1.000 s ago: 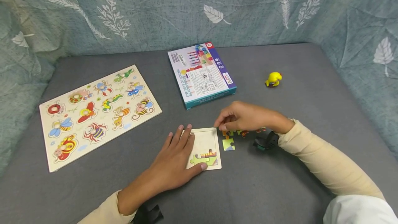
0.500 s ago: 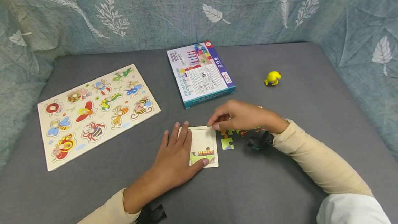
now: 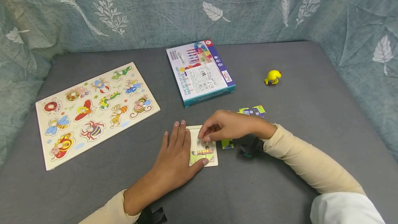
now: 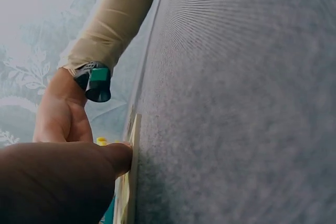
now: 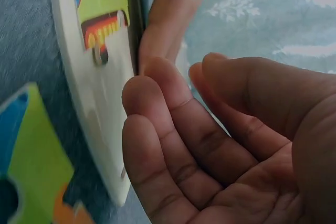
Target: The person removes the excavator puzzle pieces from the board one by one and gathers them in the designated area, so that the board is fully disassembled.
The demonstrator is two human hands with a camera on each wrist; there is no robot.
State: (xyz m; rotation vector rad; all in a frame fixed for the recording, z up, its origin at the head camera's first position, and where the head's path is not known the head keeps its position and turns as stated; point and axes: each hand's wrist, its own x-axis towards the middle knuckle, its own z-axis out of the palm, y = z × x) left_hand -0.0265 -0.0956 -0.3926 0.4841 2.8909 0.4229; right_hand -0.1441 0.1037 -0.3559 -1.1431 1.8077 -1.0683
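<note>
My left hand (image 3: 174, 160) lies with spread fingers on a small wooden puzzle tray (image 3: 194, 127), its thumb near the joined pieces. Those pieces (image 3: 206, 156), green with a red-and-yellow striped strip, fill the tray's near part. My right hand (image 3: 228, 125) is over the tray's upper right, fingers loosely bent and thumb near the index finger. No piece shows between its fingers (image 5: 144, 103) in the right wrist view, though the index tip is partly hidden. A loose green and blue piece (image 3: 227, 144) lies right of the tray; more loose pieces (image 3: 252, 111) lie behind the right hand.
A wooden peg board (image 3: 71, 108) with insect shapes lies at the left. Behind the tray is a flat cardboard toy box (image 3: 202, 73). A small yellow toy bird (image 3: 273, 77) stands at the back right on the grey cloth (image 3: 248, 189).
My right hand has moved left and toward me, from the loose pieces by the tray's corner to over the tray. The left hand keeps resting on the tray.
</note>
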